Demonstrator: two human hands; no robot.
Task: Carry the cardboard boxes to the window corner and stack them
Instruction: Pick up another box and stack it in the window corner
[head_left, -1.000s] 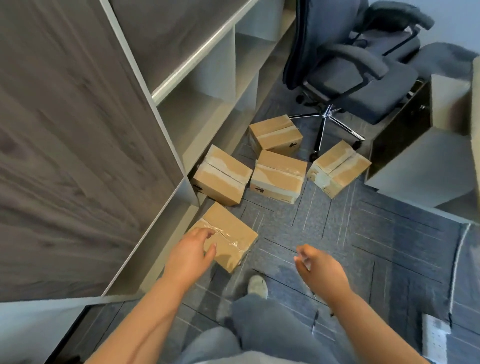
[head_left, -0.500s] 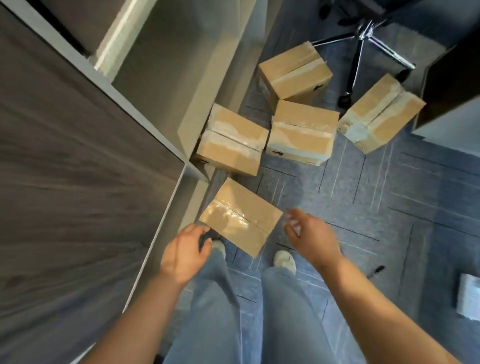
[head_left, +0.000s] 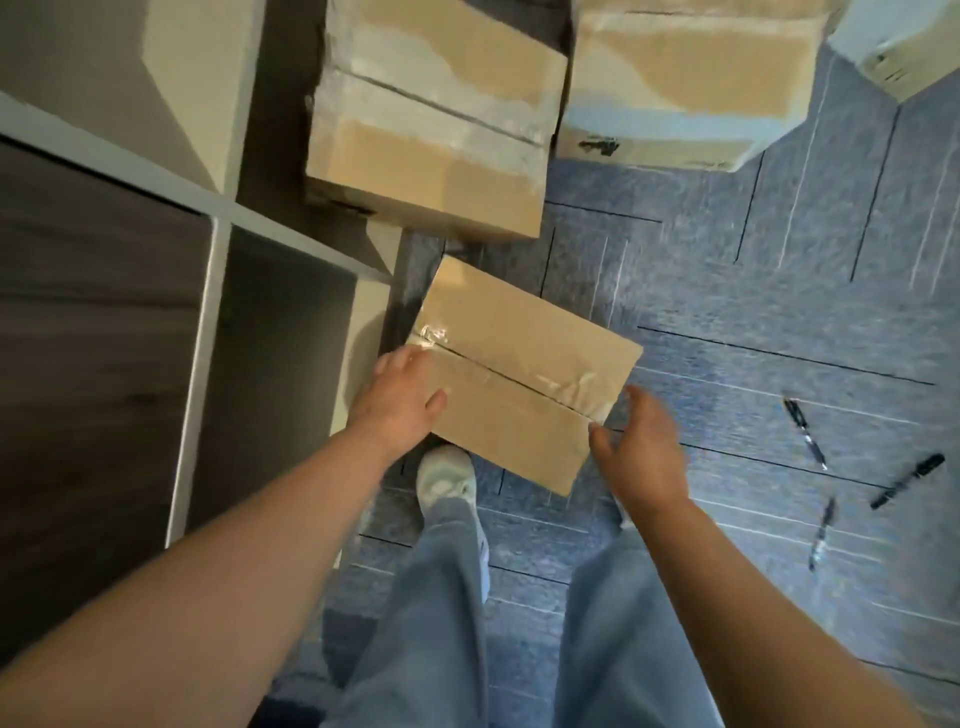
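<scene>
Stoops over the nearest taped brown cardboard box (head_left: 524, 374) on the blue-grey carpet floor (head_left: 753, 291), one bare grip at each side.

Rests the left grip (head_left: 402, 395) flat on the box's near-left corner, fingers straight, thumb spread on the lid, clasping nothing. Holds the right grip (head_left: 641, 447) wide open and blurred just beside the box's right corner; cannot tell whether touching. Finds that box flat on the carpet, just beside the foot of the grey wooden shelf unit (head_left: 208, 270) and ahead of a white shoe (head_left: 447, 480). Shows beyond it a second taped cardboard box (head_left: 431, 130), a third taped cardboard box (head_left: 685, 83) beside that, and dark pens (head_left: 804, 434) scattered on the carpet to the right.
</scene>
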